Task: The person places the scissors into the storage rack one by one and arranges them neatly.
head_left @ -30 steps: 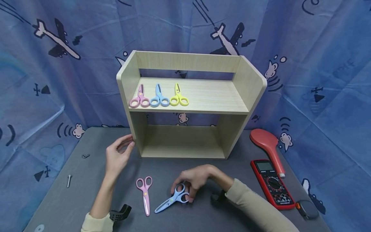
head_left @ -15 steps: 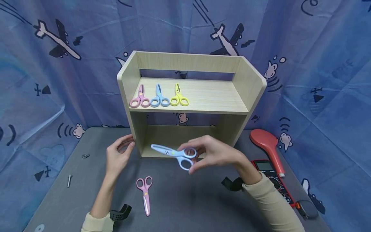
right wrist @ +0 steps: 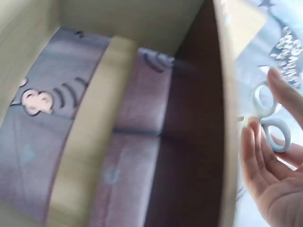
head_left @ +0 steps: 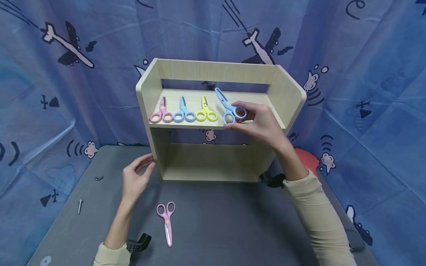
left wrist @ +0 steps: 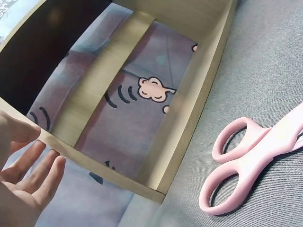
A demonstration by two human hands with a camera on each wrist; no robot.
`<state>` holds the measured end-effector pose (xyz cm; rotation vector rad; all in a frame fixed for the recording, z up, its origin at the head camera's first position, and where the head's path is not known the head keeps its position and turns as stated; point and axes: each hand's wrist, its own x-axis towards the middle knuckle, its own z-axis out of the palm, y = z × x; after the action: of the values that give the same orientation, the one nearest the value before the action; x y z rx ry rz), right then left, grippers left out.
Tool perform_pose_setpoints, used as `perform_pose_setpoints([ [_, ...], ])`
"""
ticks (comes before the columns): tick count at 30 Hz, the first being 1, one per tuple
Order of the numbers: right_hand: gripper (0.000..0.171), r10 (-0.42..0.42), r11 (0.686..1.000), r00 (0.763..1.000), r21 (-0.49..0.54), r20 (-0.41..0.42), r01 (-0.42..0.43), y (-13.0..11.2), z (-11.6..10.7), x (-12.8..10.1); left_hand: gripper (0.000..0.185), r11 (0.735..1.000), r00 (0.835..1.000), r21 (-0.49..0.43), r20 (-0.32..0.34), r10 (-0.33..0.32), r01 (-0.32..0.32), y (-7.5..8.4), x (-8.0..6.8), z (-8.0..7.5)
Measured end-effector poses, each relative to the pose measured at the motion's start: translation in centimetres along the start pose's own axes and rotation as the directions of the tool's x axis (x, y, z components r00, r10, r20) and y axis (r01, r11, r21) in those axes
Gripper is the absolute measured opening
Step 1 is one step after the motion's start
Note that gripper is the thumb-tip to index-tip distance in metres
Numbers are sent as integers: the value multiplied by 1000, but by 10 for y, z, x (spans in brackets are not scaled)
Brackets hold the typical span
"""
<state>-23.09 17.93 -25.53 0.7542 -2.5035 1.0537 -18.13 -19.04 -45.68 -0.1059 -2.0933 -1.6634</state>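
My right hand point(head_left: 263, 123) pinches blue scissors point(head_left: 227, 106) by the handle loops at the front of the upper shelf, blades pointing up and slightly left. In the right wrist view the handle loops point(right wrist: 278, 135) show between thumb and fingers. Left of them, pink scissors point(head_left: 162, 111), blue scissors point(head_left: 183, 111) and yellow scissors point(head_left: 205, 110) lie in a row on the wooden shelf unit point(head_left: 206, 173). My left hand point(head_left: 134, 181) touches the unit's left side panel with relaxed fingers. More pink scissors point(head_left: 167, 221) lie on the table, closed, handles toward the unit.
A small metal part point(head_left: 98, 178), a bolt point(head_left: 80, 207) and a washer point(head_left: 45, 261) lie on the left of the grey table. My right arm covers most of a red object point(head_left: 307, 160); a dark tape measure point(head_left: 354, 240) sits at the right. A patterned curtain hangs behind.
My right hand has lifted the blue scissors off the table, turned their blades upward and brought them to the upper shelf, right of the yellow ones. My left hand has stayed put.
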Motion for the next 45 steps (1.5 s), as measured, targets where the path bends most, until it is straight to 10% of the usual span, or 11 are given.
perform_pose_setpoints([
  [14,54,201,972,977,-137,74,-189,20,9,30,31,1000,1000,-6,0,-8,8,0,0,0],
  [30,59,187,972,982,-145,21,-182,11,9,21,31,1000,1000,-14,3,-23,23,1,0,-1],
  [39,54,-13,999,996,-36,-88,9,-9,20,-14,31,1000,1000,-13,2,-20,20,1,0,0],
  [45,48,-139,985,989,107,42,133,-21,60,-45,31,1000,1000,3,2,5,-5,-1,1,0],
])
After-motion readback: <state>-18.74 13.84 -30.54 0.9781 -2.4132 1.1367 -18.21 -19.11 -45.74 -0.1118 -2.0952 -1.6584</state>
